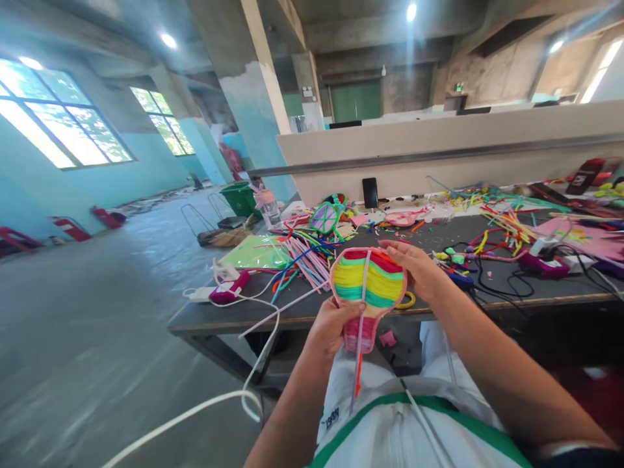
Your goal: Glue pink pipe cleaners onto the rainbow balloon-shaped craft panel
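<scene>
A flat hot-air-balloon-shaped craft, striped red, yellow, green and pink with a pink fuzzy border, is held up over my lap. A lilac pipe cleaner lies lengthwise down its front and hangs below it, with an orange-red strand beside its lower end. My left hand grips the craft's lower left side, thumb pressing on the lilac pipe cleaner. At the upper right edge, my right hand holds the rim, some fingertips hidden behind it. A yellow ring lies at the table edge behind the craft.
On the dark table are lilac pipe cleaners, a purple and green fuzzy craft, a propped phone and a clear bottle. A purple-and-white device sits at the left corner; its white cable hangs to the floor.
</scene>
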`<state>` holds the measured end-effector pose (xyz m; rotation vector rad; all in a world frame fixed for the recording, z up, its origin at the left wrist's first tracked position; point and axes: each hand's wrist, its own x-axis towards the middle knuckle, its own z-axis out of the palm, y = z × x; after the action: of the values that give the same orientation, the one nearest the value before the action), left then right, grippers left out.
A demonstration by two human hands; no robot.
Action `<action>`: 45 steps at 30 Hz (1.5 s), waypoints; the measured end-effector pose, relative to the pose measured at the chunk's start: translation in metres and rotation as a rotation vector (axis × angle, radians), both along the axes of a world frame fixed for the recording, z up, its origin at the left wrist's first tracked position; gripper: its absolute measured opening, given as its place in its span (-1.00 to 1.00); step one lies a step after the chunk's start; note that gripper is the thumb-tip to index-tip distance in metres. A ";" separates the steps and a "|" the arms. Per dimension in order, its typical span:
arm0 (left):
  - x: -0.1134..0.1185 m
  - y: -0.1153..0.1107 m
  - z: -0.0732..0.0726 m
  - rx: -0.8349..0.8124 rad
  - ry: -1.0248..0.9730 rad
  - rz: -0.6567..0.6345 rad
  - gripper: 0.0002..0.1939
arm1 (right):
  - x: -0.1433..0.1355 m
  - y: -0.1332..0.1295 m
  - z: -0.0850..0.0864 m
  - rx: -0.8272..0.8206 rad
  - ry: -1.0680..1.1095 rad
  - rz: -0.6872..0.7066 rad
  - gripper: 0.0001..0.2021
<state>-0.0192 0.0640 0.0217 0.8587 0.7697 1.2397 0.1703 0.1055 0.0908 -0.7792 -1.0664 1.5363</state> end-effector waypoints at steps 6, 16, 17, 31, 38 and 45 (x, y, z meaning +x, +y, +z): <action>0.012 -0.013 0.010 0.010 0.055 -0.052 -0.53 | 0.015 -0.030 -0.004 -0.003 -0.015 -0.006 -0.57; 0.022 -0.017 0.009 0.002 0.159 -0.112 -0.58 | 0.025 -0.035 -0.001 0.025 -0.075 -0.061 -0.63; 0.022 -0.017 0.009 0.005 0.173 -0.107 -0.59 | 0.025 -0.036 0.000 0.028 -0.097 -0.073 -0.63; 0.028 -0.025 0.022 0.026 0.244 -0.047 -0.65 | 0.022 -0.037 0.000 0.111 -0.264 -0.167 -0.76; 0.027 -0.024 0.016 0.013 0.236 -0.079 -0.66 | 0.024 -0.035 -0.004 0.101 -0.272 -0.182 -0.79; 0.027 -0.017 0.005 -0.026 0.203 -0.127 -0.56 | 0.030 -0.032 -0.008 0.023 -0.248 -0.145 -0.79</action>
<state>0.0079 0.0470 0.0264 1.0075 0.8774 1.0383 0.2000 0.0736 0.0833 -1.0286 -1.1777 1.3263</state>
